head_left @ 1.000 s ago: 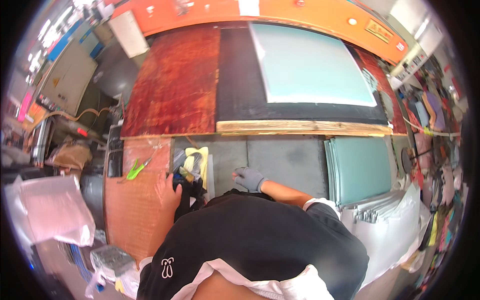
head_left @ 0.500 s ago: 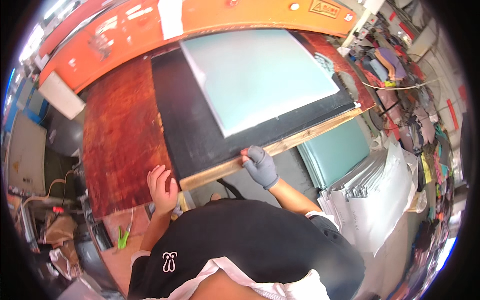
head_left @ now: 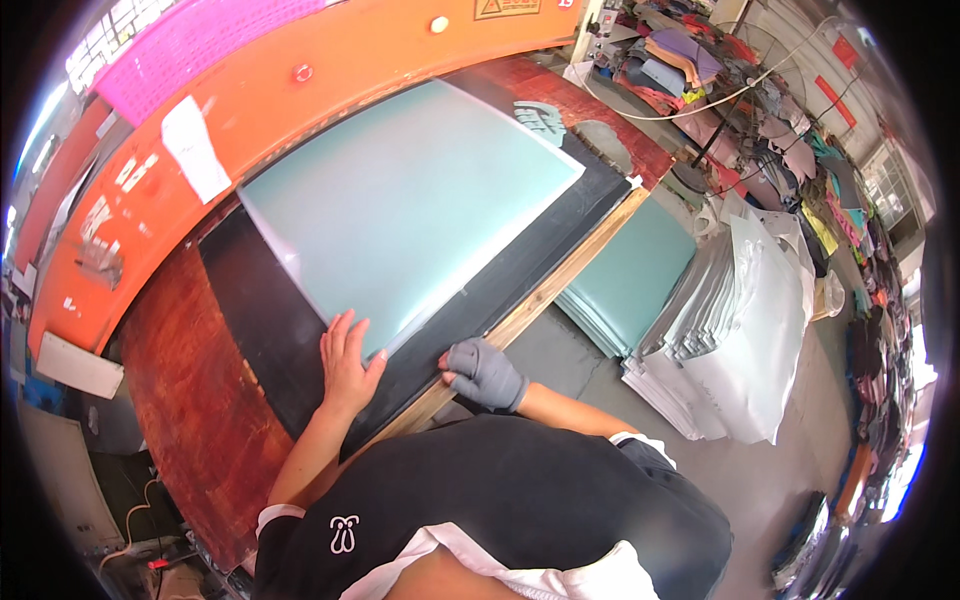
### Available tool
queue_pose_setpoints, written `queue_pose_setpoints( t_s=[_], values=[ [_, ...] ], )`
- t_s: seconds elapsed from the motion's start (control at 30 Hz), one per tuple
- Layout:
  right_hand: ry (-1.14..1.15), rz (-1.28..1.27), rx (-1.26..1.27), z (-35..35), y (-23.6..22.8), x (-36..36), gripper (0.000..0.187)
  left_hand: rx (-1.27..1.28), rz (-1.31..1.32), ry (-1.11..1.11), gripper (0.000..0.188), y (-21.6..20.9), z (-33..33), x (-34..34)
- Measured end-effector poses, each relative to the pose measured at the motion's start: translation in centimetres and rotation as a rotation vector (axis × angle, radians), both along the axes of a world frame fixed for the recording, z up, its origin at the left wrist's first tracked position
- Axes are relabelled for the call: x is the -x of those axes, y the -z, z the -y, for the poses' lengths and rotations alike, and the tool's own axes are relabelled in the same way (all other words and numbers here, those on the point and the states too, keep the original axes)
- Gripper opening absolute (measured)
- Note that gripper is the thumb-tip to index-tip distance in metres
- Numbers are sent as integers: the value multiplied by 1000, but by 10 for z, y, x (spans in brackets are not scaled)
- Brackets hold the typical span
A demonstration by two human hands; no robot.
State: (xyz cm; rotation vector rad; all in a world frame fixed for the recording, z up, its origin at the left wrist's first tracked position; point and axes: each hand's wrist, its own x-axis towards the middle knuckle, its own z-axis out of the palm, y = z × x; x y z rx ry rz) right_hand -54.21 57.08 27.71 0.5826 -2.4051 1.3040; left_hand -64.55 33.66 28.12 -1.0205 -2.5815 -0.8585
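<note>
A large pale green sheet with a glossy surface lies on a black board in front of me. My bare left hand is open, its fingers spread at the near corner of the sheet. Along the near side of the board runs a wooden edge. My right hand, in a grey glove with bare fingertips, is closed at that edge, fingers curled against it. Under the board lies a reddish-brown worn table surface.
An orange machine beam spans the far side, with a pink basket above it. To the right stand a stack of green sheets and a stack of white-grey sheets. Piled coloured scraps lie beyond. Green cut pieces rest on the far table end.
My view has turned to the right. My left hand has moved from the brown surface to the sheet's near corner. My right hand stays at the wooden edge.
</note>
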Motion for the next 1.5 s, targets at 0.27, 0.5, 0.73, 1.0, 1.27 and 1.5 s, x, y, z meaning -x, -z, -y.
queue_pose_setpoints(
  t_s=[0.27, 0.5, 0.73, 1.0, 1.27, 1.5],
  values=[
    [237, 102, 113, -165, 3, 32, 15, 70, 4, -262, 55, 6, -96, 24],
    [615, 354, 358, -360, -8, 168, 22, 226, -77, -462, 47, 26, -130, 8],
    [885, 808, 51, -432, -2, 304, 56, 250, -235, -467, 43, 23, -136, 12],
    [748, 779, 98, -427, 40, 359, 46, 237, -215, -515, 42, 14, -136, 4],
    [698, 846, 87, -481, 41, 411, 41, 131, -147, -520, 43, 16, -133, 3],
    [122, 867, 544, -448, -51, 460, 36, 38, -192, -510, 38, 20, -130, 6]
  ],
)
